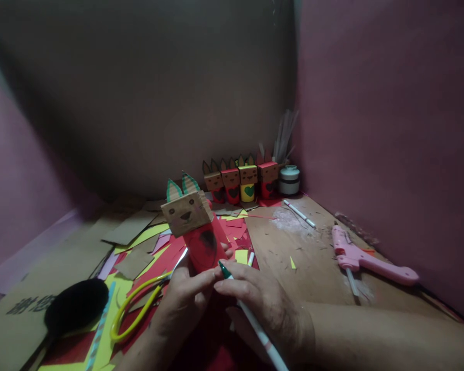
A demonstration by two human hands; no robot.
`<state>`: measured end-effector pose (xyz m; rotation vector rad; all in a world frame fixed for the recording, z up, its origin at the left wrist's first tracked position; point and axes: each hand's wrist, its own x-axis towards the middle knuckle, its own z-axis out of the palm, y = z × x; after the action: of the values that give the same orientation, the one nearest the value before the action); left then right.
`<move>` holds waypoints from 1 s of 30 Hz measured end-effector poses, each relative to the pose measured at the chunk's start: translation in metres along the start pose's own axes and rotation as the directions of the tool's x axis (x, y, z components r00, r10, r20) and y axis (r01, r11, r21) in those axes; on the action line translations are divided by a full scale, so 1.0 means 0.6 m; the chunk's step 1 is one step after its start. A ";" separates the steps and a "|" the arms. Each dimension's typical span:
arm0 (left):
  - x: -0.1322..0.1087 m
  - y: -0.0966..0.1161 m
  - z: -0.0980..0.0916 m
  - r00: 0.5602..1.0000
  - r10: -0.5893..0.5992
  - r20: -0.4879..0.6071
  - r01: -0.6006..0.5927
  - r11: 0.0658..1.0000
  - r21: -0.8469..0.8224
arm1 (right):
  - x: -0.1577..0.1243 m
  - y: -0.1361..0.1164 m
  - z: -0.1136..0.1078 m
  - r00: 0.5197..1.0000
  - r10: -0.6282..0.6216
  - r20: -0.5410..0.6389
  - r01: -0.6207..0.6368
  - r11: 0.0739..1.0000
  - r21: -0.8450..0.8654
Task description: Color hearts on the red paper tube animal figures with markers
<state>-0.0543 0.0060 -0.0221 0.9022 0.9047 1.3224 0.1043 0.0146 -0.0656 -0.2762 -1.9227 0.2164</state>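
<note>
My left hand (187,291) is closed around a cardboard animal figure (189,214) with a red paper body. Its box head has eyes and a nose drawn on, and two pointed ears edged in green. A dark heart shape (208,245) marks the body. Between the fingers of my right hand (268,296) is a white marker (255,327); its green end (224,270) points at the lower body. From here I cannot tell whether it touches the figure. Beside my left hand lie yellow-handled scissors (118,319), partly hidden by it.
Several similar figures (232,185) stand at the back beside a small lidded jar (290,180) and clear sticks (285,136). A pink glue gun (371,263) and a white marker-like stick (299,214) lie at right. Paper scraps (143,232) and a black round object (77,306) are left.
</note>
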 end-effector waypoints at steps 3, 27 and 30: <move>-0.001 0.001 0.001 1.000 0.000 -0.004 0.000 1.000 0.012 | 0.003 -0.001 0.000 1.000 0.000 -0.021 0.000 1.000 -0.003; 0.001 -0.008 -0.018 1.000 -0.009 -0.011 0.010 0.992 0.123 | 0.006 0.001 -0.005 1.000 -0.018 0.010 0.018 1.000 0.006; 0.002 -0.014 -0.026 0.998 -0.059 -0.004 0.059 0.996 0.066 | 0.004 0.002 -0.006 1.000 -0.028 0.011 0.029 1.000 -0.011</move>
<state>-0.0656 0.0071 -0.0357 0.9187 0.9742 1.2495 0.1067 0.0164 -0.0625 -0.2552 -1.9382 0.1889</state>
